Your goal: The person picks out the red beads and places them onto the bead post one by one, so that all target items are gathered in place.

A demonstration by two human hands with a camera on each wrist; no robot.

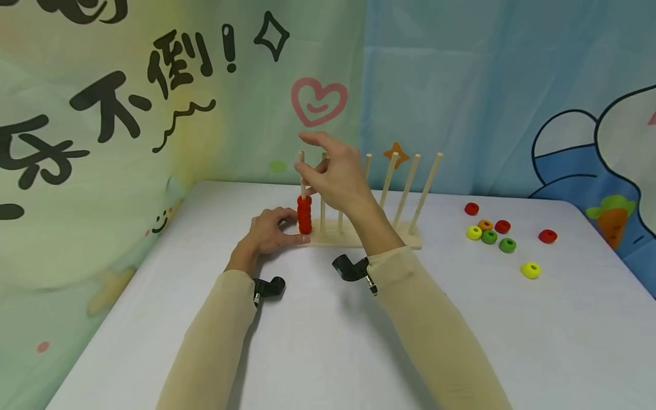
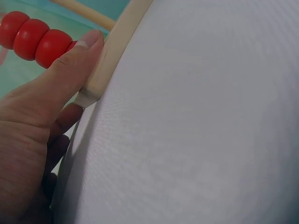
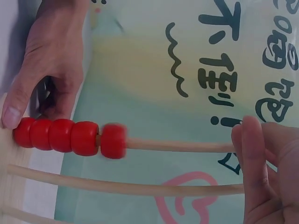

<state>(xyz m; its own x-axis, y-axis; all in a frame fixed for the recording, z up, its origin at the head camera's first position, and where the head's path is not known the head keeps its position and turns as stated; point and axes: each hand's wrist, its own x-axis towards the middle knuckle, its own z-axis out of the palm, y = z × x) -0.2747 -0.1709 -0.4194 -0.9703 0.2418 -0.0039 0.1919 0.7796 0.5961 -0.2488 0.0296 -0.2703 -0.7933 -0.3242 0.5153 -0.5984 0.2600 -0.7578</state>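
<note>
A wooden peg rack (image 1: 353, 240) stands on the white table with several upright pegs. Its leftmost peg carries a stack of red beads (image 1: 304, 215). In the right wrist view the topmost red bead (image 3: 113, 141) is blurred, a small gap parting it from the beads below. My left hand (image 1: 269, 232) grips the left end of the base, the thumb (image 2: 79, 56) on its face close to the lowest bead and the other fingers behind. My right hand (image 1: 333, 173) is around the top of that peg, above the beads, index finger and thumb spread apart with no bead between them.
To the right of the rack lie loose beads: red (image 1: 503, 226), green (image 1: 507, 245), yellow (image 1: 531, 270) and orange (image 1: 485, 225). A printed cloth backdrop (image 1: 435, 74) hangs behind the table (image 1: 318, 324). My right forearm crosses in front of the rack's middle pegs.
</note>
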